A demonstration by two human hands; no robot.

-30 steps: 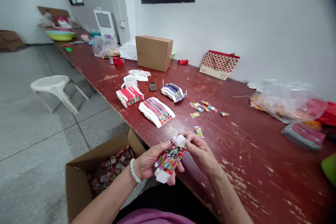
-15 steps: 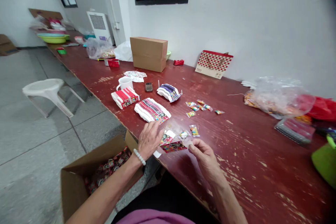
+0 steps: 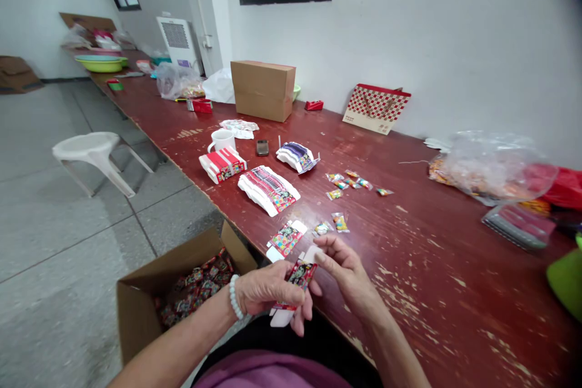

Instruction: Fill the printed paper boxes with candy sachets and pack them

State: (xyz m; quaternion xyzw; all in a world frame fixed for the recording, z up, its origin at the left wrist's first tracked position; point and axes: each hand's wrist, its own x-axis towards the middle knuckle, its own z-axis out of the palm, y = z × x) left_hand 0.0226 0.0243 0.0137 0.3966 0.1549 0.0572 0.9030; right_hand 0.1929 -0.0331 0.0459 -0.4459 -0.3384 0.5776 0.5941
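Observation:
My left hand (image 3: pixel 273 288), with a beaded bracelet at its wrist, grips a small printed red carton (image 3: pixel 301 274) over the table's front edge. The carton's white end flaps stick out at top and bottom. My right hand (image 3: pixel 348 270) pinches the upper white flap between thumb and index finger. Just beyond the hands, a flat printed carton (image 3: pixel 289 237) lies on the table. Beside it are two wrapped candies, one clear-wrapped candy (image 3: pixel 322 228) and one yellow candy packet (image 3: pixel 340 222). Farther back lies a fanned stack of flat cartons (image 3: pixel 268 189).
Several small candy packets (image 3: pixel 351 183) lie mid-table. A banded carton bundle (image 3: pixel 222 165), white mug (image 3: pixel 222 139), phone (image 3: pixel 262 147) and purple carton stack (image 3: pixel 297 156) stand behind. Below left, a cardboard box (image 3: pixel 136 315) holds many filled packs. A white stool (image 3: pixel 91 147) stands on the floor.
Both hands have drawn back toward the table edge, and the carton is now tilted up in my left hand. The flat carton and clear-wrapped candy lie uncovered on the table.

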